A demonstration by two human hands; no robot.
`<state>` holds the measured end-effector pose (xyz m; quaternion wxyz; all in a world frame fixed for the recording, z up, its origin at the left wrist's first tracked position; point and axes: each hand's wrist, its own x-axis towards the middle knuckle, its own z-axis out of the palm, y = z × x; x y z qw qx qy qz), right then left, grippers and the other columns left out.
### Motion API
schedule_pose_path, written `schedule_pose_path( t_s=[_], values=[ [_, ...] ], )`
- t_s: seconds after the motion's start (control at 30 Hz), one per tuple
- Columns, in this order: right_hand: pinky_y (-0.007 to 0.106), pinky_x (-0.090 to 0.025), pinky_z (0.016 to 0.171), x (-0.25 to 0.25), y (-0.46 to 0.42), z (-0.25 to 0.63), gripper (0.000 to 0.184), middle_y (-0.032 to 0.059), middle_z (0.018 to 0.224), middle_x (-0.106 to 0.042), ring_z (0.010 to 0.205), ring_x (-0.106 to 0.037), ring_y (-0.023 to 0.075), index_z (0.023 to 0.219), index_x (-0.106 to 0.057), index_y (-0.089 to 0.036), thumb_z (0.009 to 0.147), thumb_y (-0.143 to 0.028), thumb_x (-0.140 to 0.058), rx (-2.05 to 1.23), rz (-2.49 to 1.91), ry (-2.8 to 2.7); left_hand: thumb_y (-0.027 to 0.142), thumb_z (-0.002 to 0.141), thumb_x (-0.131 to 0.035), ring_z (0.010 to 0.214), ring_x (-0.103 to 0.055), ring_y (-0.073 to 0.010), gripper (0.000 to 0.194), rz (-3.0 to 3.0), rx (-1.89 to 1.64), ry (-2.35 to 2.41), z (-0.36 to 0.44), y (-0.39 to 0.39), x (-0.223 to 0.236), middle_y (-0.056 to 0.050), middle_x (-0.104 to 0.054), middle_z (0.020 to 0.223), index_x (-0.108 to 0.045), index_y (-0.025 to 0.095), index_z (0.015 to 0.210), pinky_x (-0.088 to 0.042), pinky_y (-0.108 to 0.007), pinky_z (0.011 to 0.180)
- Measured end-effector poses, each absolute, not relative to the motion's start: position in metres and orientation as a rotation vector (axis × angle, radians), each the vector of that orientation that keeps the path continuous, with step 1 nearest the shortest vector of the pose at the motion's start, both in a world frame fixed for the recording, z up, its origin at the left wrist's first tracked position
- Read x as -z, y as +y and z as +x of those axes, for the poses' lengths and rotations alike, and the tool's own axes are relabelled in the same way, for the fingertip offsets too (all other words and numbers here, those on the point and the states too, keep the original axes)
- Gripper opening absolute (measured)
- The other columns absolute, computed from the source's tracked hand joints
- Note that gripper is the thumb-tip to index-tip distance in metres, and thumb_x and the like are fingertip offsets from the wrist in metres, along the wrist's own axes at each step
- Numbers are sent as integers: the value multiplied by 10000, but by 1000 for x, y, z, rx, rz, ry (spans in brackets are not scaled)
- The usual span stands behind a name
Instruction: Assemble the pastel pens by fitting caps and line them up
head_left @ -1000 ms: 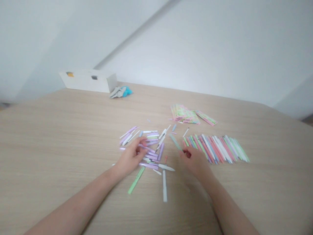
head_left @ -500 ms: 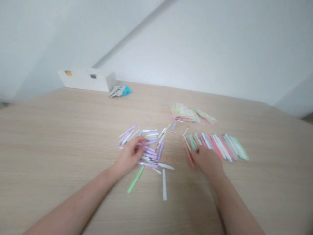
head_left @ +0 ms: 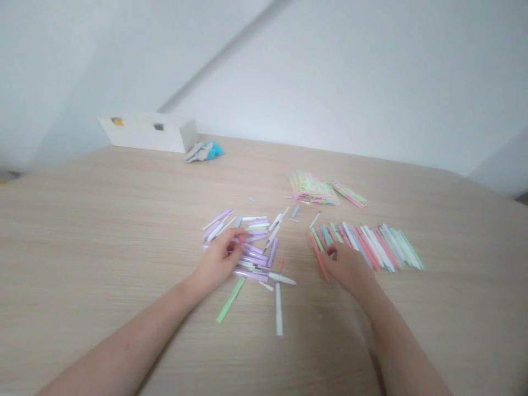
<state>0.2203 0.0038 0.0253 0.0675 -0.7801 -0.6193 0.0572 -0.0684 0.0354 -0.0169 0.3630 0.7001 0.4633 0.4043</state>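
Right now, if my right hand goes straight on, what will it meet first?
Probably the pale green stick at the left end of the fanned row, just past your right hand; the pink stick beside it is close, so depth leaves doubt.

Two hands (head_left: 216, 264) — one jumbled pile of sticks (head_left: 251, 247) under the left fingers (head_left: 237, 237), one fanned row (head_left: 369, 247) beside the right fingers (head_left: 332, 254), one green stick (head_left: 230, 300) and one white stick (head_left: 279, 309) below them — one box (head_left: 146, 132) well beyond.
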Motion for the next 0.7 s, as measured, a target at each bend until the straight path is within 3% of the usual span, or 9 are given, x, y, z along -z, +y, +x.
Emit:
schedule_pose_path(
  t_s=[0.1,0.33,0.5,0.7],
  values=[
    [272,-383,608,-29,-1,218,247,71,712,-676,703,-626,198,715,-611,-168,820,-354,-487,-406,-2107,-2059,178,845,-466,552,-464,-99,255,1806,-1045,1195,-69,36,19,18,-536,701,-530,162,1092,-371,-199,522],
    [232,-361,500,-42,-21,216,177,27,621,-674,560,-601,156,709,-626,-172,689,-347,-641,-1046,-1949,-2266,173,846,-464,540,-460,-98,277,1800,-1022,1200,-70,36,17,19,-547,694,-528,161,1115,-374,-202,525],
    [226,-310,450,-43,-28,208,165,15,597,-648,478,-559,137,677,-627,-175,597,-298,-702,-1019,-2070,-2357,168,839,-468,559,-482,-107,262,1824,-1025,1229,-70,36,14,5,-571,714,-538,147,1090,-387,-211,532],
    [228,-340,483,-41,-29,201,36,10,578,-634,506,-570,140,663,-627,-174,629,-181,-622,-1016,-2039,-2409,188,861,-461,678,-545,-133,221,1981,-1010,1234,-68,33,16,-46,-610,864,-572,151,1049,-434,-239,607]
  ],
)
